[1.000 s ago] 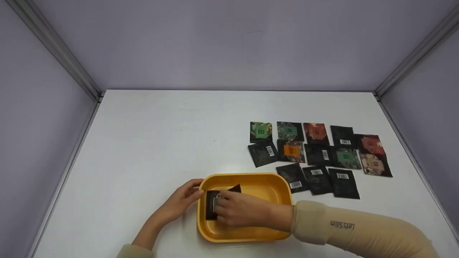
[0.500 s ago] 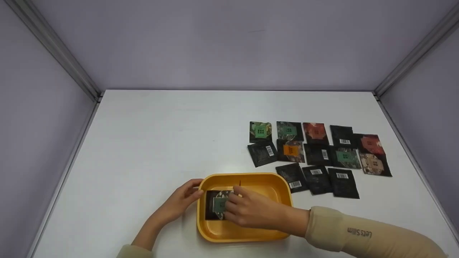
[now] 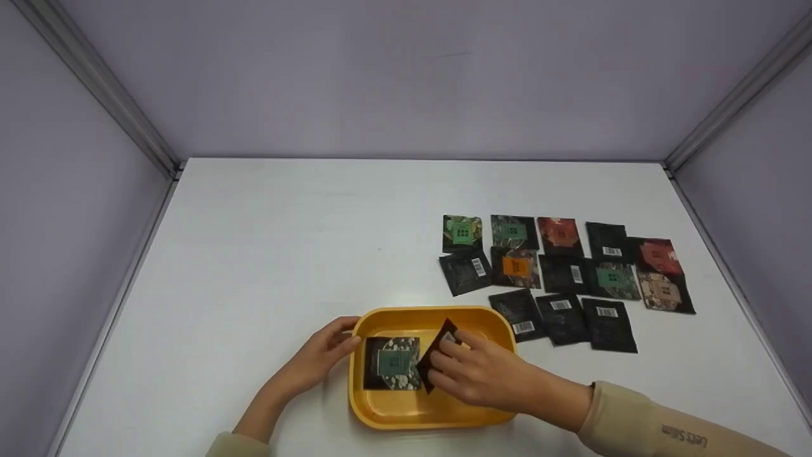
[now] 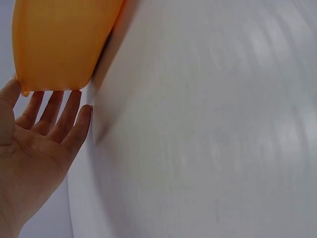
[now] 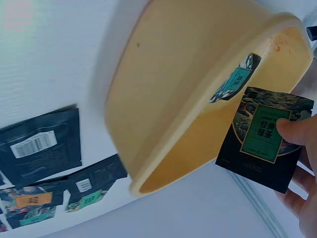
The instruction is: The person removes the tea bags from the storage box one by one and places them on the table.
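Note:
In the head view my left hand (image 3: 323,352) is at the left end of a yellow plastic tub (image 3: 438,419). The left wrist view shows its fairly straight fingers touching the outer wall, with the thumb at the rim. My right hand (image 3: 479,374) holds a dark sachet (image 5: 260,136) with a green label, Chinese characters and a landscape print, pinching it near one edge. It is tilted over the tub's middle. Flat on the tub's floor, at the left, lies another green-labelled sachet (image 3: 394,363).
Right of the tub, several sachets lie on the white table (image 3: 254,266) in loose rows. Some show a barcode back (image 3: 613,324); others show red, green, orange (image 3: 516,266) or beige labels. Pale walls (image 3: 406,76) enclose the table's back and sides.
My right hand has drawn back to the right, lifting and tilting its sachet, so the sachet on the tub's floor is now uncovered. The left hand and tub have stayed put.

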Tool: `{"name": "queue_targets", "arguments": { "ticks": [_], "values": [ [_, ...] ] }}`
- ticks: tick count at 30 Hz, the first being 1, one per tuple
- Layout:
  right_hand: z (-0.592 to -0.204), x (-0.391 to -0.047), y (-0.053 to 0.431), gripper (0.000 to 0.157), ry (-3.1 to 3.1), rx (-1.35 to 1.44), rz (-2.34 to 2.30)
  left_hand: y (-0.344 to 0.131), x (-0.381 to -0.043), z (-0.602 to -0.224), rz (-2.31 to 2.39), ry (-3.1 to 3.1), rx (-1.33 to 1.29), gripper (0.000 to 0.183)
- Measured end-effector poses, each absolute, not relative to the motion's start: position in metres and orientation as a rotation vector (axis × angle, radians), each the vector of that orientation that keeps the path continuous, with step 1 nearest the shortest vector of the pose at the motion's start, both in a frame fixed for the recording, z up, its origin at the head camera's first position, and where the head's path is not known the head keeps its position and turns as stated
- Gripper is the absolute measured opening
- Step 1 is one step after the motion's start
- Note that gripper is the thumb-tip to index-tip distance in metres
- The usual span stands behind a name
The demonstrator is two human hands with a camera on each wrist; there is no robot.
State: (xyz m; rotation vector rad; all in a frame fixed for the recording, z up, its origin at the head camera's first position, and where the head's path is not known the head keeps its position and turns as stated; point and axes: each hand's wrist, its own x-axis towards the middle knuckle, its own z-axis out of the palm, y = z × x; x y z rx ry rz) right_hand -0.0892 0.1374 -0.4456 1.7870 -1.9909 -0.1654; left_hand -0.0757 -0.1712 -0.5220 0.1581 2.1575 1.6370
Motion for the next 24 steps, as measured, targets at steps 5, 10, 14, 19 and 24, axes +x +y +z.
{"name": "queue_targets", "arguments": {
  "ticks": [5, 10, 14, 19, 24],
  "values": [
    [-0.443, -0.089, 0.155, 0.041, -1.995, 1.741, -0.063, -0.171, -0.076, -0.521, 1.628, 2.166, 0.146, 0.048],
    [-0.444, -0.087, 0.174, 0.04, -2.038, 1.724, -0.02, -0.171, -0.076, -0.521, 1.627, 2.162, 0.122, 0.05],
    [-0.447, -0.086, 0.185, 0.034, -2.033, 1.684, 0.039, -0.171, -0.075, -0.521, 1.642, 2.156, 0.143, 0.048],
    [-0.447, -0.083, 0.2, 0.035, -2.049, 1.617, 0.077, -0.172, -0.076, -0.522, 1.658, 2.144, 0.173, 0.046],
    [-0.447, -0.083, 0.215, 0.035, -2.059, 1.539, 0.126, -0.17, -0.076, -0.521, 1.647, 2.151, 0.177, 0.047]
  ]
}}
